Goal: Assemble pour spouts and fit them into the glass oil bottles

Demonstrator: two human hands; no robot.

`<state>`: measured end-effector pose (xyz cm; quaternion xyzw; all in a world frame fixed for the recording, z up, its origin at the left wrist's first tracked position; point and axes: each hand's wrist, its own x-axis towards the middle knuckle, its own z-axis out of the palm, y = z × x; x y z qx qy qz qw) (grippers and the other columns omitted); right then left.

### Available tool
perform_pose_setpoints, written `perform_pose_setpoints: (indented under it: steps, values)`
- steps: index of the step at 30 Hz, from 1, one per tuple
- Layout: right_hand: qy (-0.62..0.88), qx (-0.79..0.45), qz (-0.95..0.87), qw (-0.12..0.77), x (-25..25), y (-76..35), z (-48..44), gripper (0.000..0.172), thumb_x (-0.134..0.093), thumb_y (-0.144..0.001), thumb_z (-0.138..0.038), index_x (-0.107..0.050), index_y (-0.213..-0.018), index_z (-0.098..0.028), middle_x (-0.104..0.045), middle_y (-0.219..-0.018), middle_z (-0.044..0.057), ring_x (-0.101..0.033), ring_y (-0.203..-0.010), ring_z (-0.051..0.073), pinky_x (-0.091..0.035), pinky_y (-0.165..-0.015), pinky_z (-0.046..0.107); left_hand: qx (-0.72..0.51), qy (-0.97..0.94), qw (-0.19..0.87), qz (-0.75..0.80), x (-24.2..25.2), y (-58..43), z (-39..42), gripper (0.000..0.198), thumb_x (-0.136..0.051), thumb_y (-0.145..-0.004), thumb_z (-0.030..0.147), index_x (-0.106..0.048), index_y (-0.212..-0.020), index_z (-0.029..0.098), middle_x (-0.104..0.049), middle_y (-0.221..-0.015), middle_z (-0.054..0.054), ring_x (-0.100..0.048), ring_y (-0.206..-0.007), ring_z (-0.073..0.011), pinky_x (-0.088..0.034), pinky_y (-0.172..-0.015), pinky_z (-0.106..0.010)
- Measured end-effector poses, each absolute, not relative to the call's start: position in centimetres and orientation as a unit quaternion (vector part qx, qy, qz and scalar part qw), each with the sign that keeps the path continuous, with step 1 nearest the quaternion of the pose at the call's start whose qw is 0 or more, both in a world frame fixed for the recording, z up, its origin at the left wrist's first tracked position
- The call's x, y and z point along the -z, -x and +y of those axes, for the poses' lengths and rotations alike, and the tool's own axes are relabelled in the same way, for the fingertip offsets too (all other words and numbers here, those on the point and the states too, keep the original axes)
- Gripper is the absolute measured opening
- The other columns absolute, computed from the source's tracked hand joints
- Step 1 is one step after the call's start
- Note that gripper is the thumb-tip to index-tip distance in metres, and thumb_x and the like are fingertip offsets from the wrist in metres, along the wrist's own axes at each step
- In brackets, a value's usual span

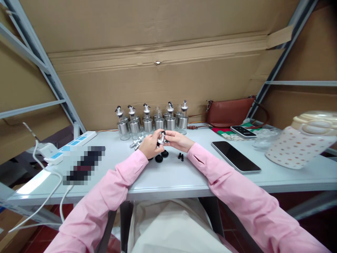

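Note:
My left hand (150, 144) and my right hand (178, 140) meet over the middle of the grey table (168, 175). Both are closed on a small metal pourer spout (161, 137) with a black tip, held between them. Just below the hands lie black round stoppers (161, 156) and two tiny black plugs (180, 156). More loose metal spouts (136, 142) lie left of my left hand. Behind stands a row of several glass bottles with steel sleeves (154, 121), most fitted with spouts.
A large phone (235, 156) lies face up at the right, a smaller phone (243, 131) behind it. A brown bag (230, 111) leans on the cardboard wall. A dotted cream container (302, 140) stands at far right. A power strip (71, 144) with white cables lies left.

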<state>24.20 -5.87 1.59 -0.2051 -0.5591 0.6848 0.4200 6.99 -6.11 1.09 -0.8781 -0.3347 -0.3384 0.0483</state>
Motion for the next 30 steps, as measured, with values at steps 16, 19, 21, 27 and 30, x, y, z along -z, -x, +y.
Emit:
perform_pose_setpoints:
  steps: [16,19,21,27,30]
  values:
    - [0.176,-0.703,-0.466,0.507,-2.9,-24.4,-6.1,0.01,-0.061,-0.074,-0.023,-0.054,-0.075,-0.015,-0.06,-0.08,0.002,-0.058,-0.079,0.014,-0.048,-0.072,0.031,0.346,0.862,0.026,-0.368,-2.3,-6.9,-6.4,0.034,-0.04,-0.082,0.022,-0.043,-0.116,0.017,-0.061,-0.085,-0.001,-0.057,-0.064,-0.0122,-0.044,-0.077,-0.03]
    - [0.175,-0.715,-0.439,0.515,-3.3,-24.6,-6.1,0.012,-0.055,-0.075,-0.027,-0.055,-0.075,-0.015,-0.057,-0.073,0.001,-0.054,-0.066,0.011,-0.045,-0.059,0.025,0.4,0.822,0.017,-0.404,-2.8,-6.7,-5.4,0.034,-0.041,-0.08,0.018,-0.043,-0.113,0.015,-0.059,-0.091,-0.004,-0.056,-0.07,-0.0127,-0.045,-0.074,-0.029]
    - [0.184,-0.715,-0.419,0.529,-3.4,-24.8,-5.9,0.022,-0.051,-0.076,-0.032,-0.052,-0.063,-0.015,-0.051,-0.062,0.0,-0.048,-0.055,0.01,-0.039,-0.049,0.022,0.424,0.8,0.001,-0.424,-3.4,-6.9,-4.3,0.036,-0.042,-0.078,0.016,-0.041,-0.114,0.014,-0.055,-0.099,-0.008,-0.057,-0.078,-0.0137,-0.046,-0.074,-0.028]
    - [0.214,-0.689,-0.386,0.574,-3.4,-25.8,-5.3,0.042,-0.039,-0.074,-0.033,-0.024,-0.037,-0.018,-0.033,-0.04,-0.001,-0.032,-0.037,0.008,-0.018,-0.035,0.021,0.338,0.817,0.006,-0.468,-6.2,-8.5,-0.4,0.054,-0.046,-0.077,0.015,-0.032,-0.129,0.012,-0.043,-0.124,-0.016,-0.055,-0.102,-0.0218,-0.042,-0.091,-0.036]
    - [0.213,-0.68,-0.381,0.589,-3.6,-26.0,-5.3,0.039,-0.034,-0.07,-0.029,-0.023,-0.033,-0.019,-0.031,-0.036,0.0,-0.031,-0.033,0.009,-0.017,-0.033,0.022,0.297,0.805,0.026,-0.512,-7.4,-9.7,1.3,0.053,-0.044,-0.082,0.018,-0.03,-0.133,0.015,-0.045,-0.123,-0.016,-0.054,-0.106,-0.0256,-0.04,-0.092,-0.038]
